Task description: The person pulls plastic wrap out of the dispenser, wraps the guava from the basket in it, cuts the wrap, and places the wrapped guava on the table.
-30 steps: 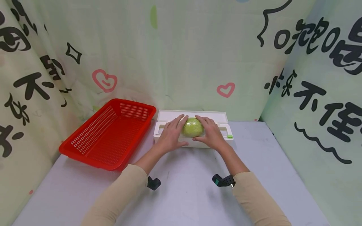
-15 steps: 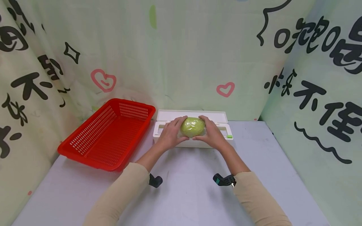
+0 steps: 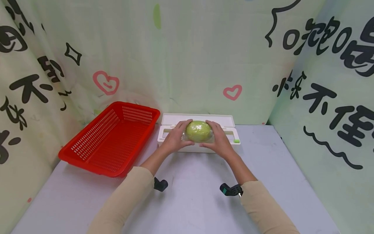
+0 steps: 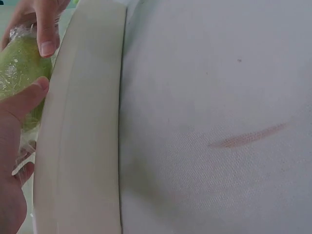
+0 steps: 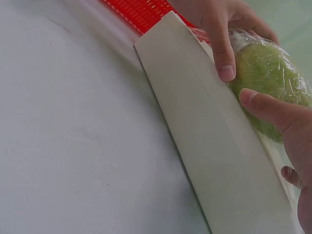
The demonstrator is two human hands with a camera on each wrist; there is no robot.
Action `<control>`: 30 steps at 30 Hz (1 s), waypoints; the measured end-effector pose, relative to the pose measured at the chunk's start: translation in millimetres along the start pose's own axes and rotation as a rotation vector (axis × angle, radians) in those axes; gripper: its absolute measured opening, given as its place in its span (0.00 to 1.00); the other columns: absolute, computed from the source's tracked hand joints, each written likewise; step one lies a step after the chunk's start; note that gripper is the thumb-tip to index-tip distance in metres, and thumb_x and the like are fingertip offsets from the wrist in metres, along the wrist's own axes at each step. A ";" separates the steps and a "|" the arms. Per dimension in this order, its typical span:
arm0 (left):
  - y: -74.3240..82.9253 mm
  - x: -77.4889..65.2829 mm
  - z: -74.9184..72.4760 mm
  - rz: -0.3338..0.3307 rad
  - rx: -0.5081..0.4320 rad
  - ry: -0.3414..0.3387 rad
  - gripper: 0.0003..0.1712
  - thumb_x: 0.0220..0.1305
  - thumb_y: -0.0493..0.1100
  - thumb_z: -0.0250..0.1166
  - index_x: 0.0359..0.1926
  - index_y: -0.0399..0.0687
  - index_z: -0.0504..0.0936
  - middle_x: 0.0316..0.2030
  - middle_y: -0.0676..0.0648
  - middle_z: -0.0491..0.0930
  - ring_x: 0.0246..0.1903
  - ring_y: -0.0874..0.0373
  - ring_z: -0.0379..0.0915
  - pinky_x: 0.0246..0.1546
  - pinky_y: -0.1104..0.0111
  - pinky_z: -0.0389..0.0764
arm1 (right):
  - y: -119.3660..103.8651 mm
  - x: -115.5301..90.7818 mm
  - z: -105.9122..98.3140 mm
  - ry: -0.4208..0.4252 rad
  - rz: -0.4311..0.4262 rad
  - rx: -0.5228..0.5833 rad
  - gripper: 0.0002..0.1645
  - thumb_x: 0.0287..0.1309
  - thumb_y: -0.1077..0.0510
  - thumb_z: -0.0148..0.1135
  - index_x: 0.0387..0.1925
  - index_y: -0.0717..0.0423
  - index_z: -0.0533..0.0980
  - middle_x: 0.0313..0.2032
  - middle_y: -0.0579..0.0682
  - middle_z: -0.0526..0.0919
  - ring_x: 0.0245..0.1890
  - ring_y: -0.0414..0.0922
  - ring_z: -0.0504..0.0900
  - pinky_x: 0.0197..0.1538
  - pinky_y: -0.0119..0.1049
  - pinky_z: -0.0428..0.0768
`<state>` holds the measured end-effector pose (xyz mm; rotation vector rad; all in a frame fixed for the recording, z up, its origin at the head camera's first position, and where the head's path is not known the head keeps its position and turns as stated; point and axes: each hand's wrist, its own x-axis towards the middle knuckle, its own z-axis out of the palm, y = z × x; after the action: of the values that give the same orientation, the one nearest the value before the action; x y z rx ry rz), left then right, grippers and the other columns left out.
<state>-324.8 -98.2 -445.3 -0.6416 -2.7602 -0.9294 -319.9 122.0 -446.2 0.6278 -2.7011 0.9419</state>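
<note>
A round green fruit, wrapped in shiny clear plastic film, is between my hands above a white cling film dispenser. My left hand grips its left side, and my right hand grips the right. Both thumbs lie on the near side of the wrapped fruit, as the right wrist view shows. Loose film bunches at its ends. The dispenser's lid is raised at the back, and a green slider sits at its right end. The hands partly cover the dispenser's top.
A red perforated plastic basket stands left of the dispenser, close to it. Both rest on a table with a white cover. Printed curtains surround the table at the back and sides.
The fruit has turned between my hands, from rounder in outline to wider. Its wrapped ends show more at the sides. The hands have stayed almost in place; basket and dispenser have not moved.
</note>
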 end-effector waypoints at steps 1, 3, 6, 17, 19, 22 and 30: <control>-0.5 0.2 0.4 -0.002 -0.009 -0.002 0.55 0.48 0.52 0.77 0.72 0.63 0.55 0.65 0.49 0.65 0.63 0.50 0.68 0.60 0.52 0.75 | 0.6 -0.3 0.7 0.002 0.004 0.003 0.61 0.40 0.49 0.80 0.72 0.49 0.54 0.67 0.56 0.63 0.69 0.53 0.63 0.69 0.53 0.66; -1.5 0.7 1.4 -0.001 -0.029 0.001 0.56 0.47 0.50 0.78 0.73 0.63 0.55 0.65 0.48 0.66 0.63 0.50 0.68 0.60 0.52 0.75 | 0.7 -0.9 1.7 0.007 0.021 0.009 0.63 0.40 0.50 0.80 0.73 0.49 0.52 0.68 0.57 0.62 0.69 0.54 0.63 0.69 0.53 0.66; -3.4 1.8 4.1 -0.009 -0.062 0.013 0.57 0.46 0.47 0.78 0.74 0.60 0.54 0.65 0.47 0.66 0.64 0.49 0.67 0.62 0.52 0.73 | 1.5 -1.7 4.4 0.033 0.040 0.017 0.66 0.39 0.50 0.80 0.74 0.52 0.50 0.69 0.58 0.62 0.69 0.55 0.63 0.70 0.53 0.65; -4.8 3.0 6.6 -0.036 -0.134 0.048 0.51 0.48 0.45 0.77 0.70 0.49 0.60 0.64 0.44 0.69 0.65 0.50 0.66 0.67 0.55 0.67 | 5.0 0.9 13.7 0.154 0.044 0.016 0.55 0.40 0.54 0.79 0.68 0.60 0.59 0.63 0.60 0.68 0.65 0.56 0.68 0.69 0.52 0.66; -4.8 3.3 6.5 -0.042 -0.138 0.048 0.51 0.48 0.46 0.77 0.70 0.49 0.60 0.64 0.44 0.69 0.64 0.50 0.66 0.67 0.54 0.68 | 4.4 1.2 13.3 0.159 0.055 0.033 0.55 0.40 0.54 0.79 0.68 0.58 0.59 0.63 0.60 0.68 0.65 0.56 0.67 0.69 0.52 0.66; -5.2 4.0 6.7 -0.042 -0.144 0.059 0.51 0.48 0.46 0.77 0.71 0.49 0.60 0.63 0.43 0.70 0.64 0.49 0.67 0.66 0.54 0.68 | 4.1 1.2 12.8 0.152 0.075 0.057 0.56 0.41 0.54 0.79 0.70 0.56 0.58 0.64 0.60 0.68 0.66 0.56 0.67 0.70 0.53 0.66; -5.9 4.7 8.0 -0.027 -0.183 0.134 0.51 0.48 0.43 0.77 0.71 0.46 0.60 0.67 0.42 0.68 0.68 0.47 0.63 0.69 0.55 0.65 | 4.1 3.0 13.2 0.146 0.100 0.117 0.55 0.45 0.55 0.76 0.72 0.54 0.56 0.65 0.60 0.67 0.68 0.57 0.66 0.71 0.52 0.64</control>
<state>-331.7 -95.9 -453.5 -0.5474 -2.5933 -1.1956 -325.2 115.6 -457.6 0.4304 -2.5833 1.1310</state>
